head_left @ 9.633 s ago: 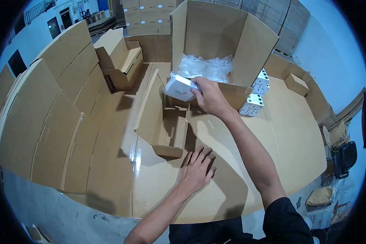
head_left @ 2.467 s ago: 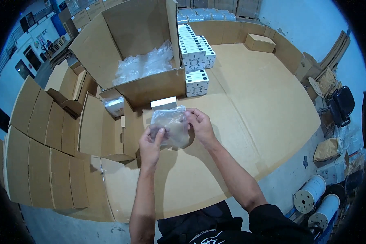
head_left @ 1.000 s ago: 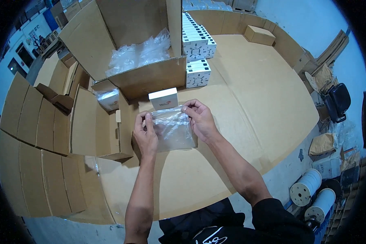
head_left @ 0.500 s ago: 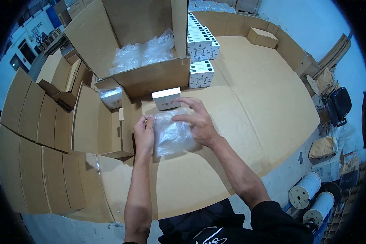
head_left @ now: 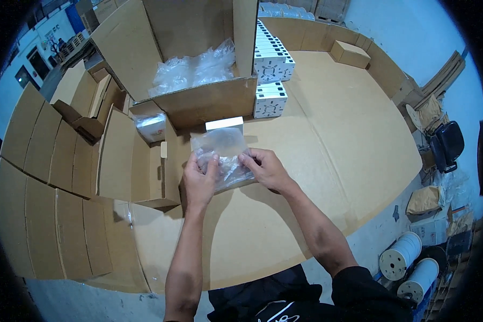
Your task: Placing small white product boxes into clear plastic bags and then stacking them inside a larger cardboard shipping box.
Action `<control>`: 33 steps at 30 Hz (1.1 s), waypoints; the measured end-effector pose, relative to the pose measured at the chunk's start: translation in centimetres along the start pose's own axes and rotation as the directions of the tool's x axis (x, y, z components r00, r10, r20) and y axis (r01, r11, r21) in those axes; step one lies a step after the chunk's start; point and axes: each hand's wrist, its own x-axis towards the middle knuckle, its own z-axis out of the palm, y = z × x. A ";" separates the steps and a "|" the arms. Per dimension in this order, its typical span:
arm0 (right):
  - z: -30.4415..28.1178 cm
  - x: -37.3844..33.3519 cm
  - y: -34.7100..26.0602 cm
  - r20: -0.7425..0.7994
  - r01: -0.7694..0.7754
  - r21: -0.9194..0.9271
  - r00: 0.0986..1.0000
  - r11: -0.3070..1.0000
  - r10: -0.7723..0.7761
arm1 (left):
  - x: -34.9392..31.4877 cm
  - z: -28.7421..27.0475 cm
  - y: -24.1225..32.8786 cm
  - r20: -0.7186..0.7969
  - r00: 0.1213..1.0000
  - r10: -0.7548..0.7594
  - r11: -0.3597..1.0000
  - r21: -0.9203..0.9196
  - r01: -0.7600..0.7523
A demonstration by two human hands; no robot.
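Note:
A clear plastic bag (head_left: 220,144) is stretched between my two hands above the cardboard-covered table. My left hand (head_left: 199,181) pinches its left side between thumb and fingers. On the other side my right hand (head_left: 266,170) grips the bag the same way. Just behind the bag lies a small white box (head_left: 225,124), its lower part hidden by the plastic. To the left of my left hand stands an open brown carton (head_left: 124,166), with a plastic-wrapped white box (head_left: 152,127) at its far end.
A large open carton (head_left: 209,102) holding more clear plastic bags (head_left: 196,70) stands at the back. Beside it are stacked white patterned boxes (head_left: 270,100). Several flat-sided brown cartons (head_left: 43,214) line the left. Cable spools (head_left: 400,256) and a black chair (head_left: 446,142) are off the table at right.
My right hand has come down and closed on the bag. The bag has moved up and away from me, now partly covering the white box.

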 end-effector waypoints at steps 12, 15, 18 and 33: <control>0.5 1.1 1.6 -0.218 0.024 0.596 0.967 0.802 0.132 | -0.2 0.7 0.0 0.026 0.997 0.068 0.983 0.169 -0.071; 1.4 0.8 1.0 -0.309 0.076 0.361 0.950 0.930 0.043 | -0.2 1.2 0.3 -0.006 0.997 0.079 0.981 0.176 -0.077; 2.0 0.2 1.3 -0.299 0.043 0.006 0.953 0.999 -0.039 | 0.2 0.7 -0.6 -0.089 0.995 0.043 0.989 0.145 -0.029; 1.9 0.4 1.2 -0.323 0.074 0.248 0.946 0.966 0.010 | -1.7 -1.2 -0.3 0.119 0.992 -0.038 0.995 -0.084 0.048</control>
